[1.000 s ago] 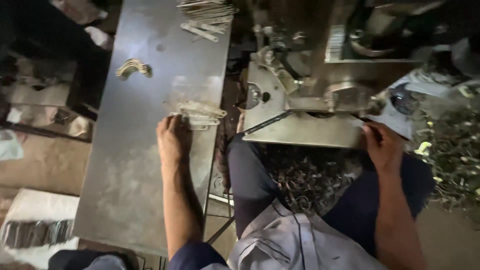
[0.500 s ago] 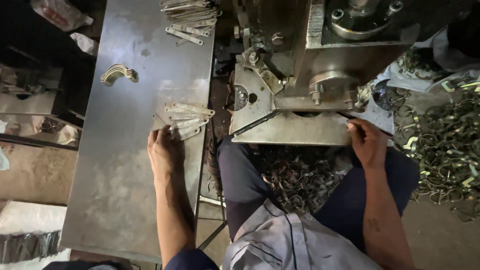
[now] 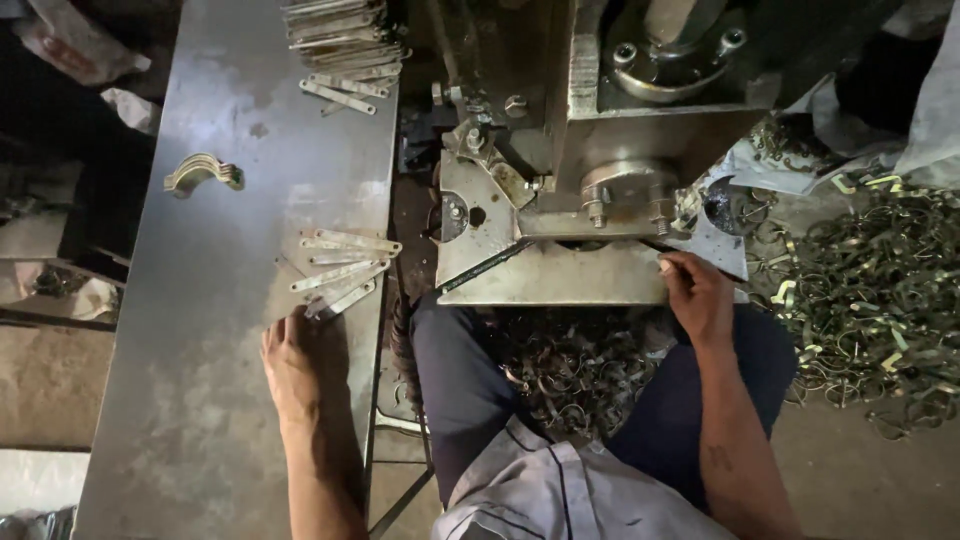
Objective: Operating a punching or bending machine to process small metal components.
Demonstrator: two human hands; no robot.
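1. Resting flat on the table point(image 3: 200, 420), left hand point(image 3: 295, 360), fingers point(image 3: 300, 322) loosely together and pointing at the strips point(image 3: 340, 270); tips just short of the nearest strip, gripping nothing.
2. Lying fanned just beyond those fingertips, about six flat metal strips, close to the table's right edge; probably set there for easy picking, next to the press point(image 3: 600, 150).
3. Pinching at the right edge of the press plate point(image 3: 560, 275), right hand point(image 3: 700, 295), fingers point(image 3: 672, 268) bunched together around something small; too hidden to name what.
4. Sitting between the two hands, the plate, low and level above the lap; the bolted ram block directly over it, probably why the right hand stays at the rim and not under it.
5. Stacked at the table's far end, a second, larger pile point(image 3: 340, 40) of the same strips, too overlapped to count; well apart from the fanned set.
6. Lying alone at the table's left side, one small nest of curved clamps point(image 3: 203, 172), roughly three or four stacked.
7. Heaped on the floor to the right, a scrap pile point(image 3: 880, 290) of bent pieces, beyond counting; more of the same under the plate, between the knees.
8. Counted overall: two hands, one press, one table, two strip groups, one clamp nest.
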